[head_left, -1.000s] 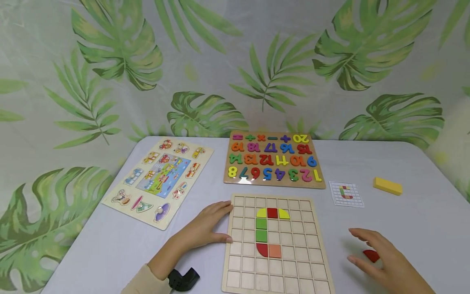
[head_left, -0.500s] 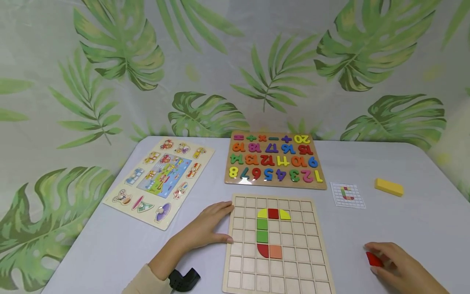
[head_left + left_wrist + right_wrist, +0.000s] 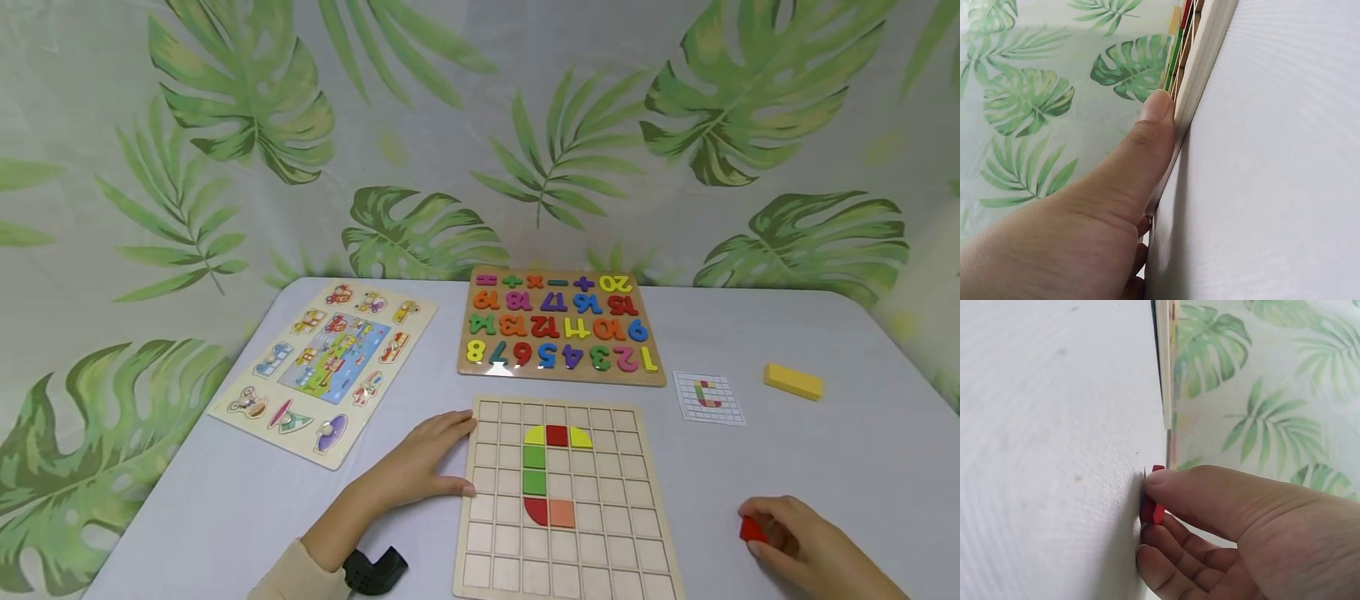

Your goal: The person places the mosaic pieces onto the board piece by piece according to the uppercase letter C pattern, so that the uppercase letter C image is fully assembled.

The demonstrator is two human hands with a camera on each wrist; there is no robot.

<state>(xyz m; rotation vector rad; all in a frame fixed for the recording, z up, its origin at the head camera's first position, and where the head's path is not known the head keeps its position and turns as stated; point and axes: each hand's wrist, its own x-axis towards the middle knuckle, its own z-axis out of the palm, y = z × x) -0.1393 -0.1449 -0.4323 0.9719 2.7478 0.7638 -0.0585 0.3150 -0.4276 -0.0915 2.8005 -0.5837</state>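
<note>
At the right of the head view, my right hand [image 3: 801, 540] pinches a red tile [image 3: 751, 531] between thumb and fingers, low over the tabletop. In the right wrist view the thumb covers part of the red tile [image 3: 1157, 512]. My left hand [image 3: 420, 462] rests against the left edge of a wooden grid board [image 3: 517, 546], thumb and fingertips touching its rim. Set in the grid are yellow quarter-round tiles [image 3: 581, 437], a red square [image 3: 557, 435], green squares [image 3: 534, 469], a red quarter-round [image 3: 536, 509] and an orange square [image 3: 562, 512].
A small printed pattern card [image 3: 708, 398] and a yellow block [image 3: 792, 381] lie behind my right hand. The number board [image 3: 562, 327] stands at the back, a picture puzzle [image 3: 326, 371] at the left. A black curved object [image 3: 377, 572] sits beside my left wrist.
My right hand has moved down and right onto the red tile and taken it between thumb and fingers, then shifted slightly left with it. The left hand has stayed at the board.
</note>
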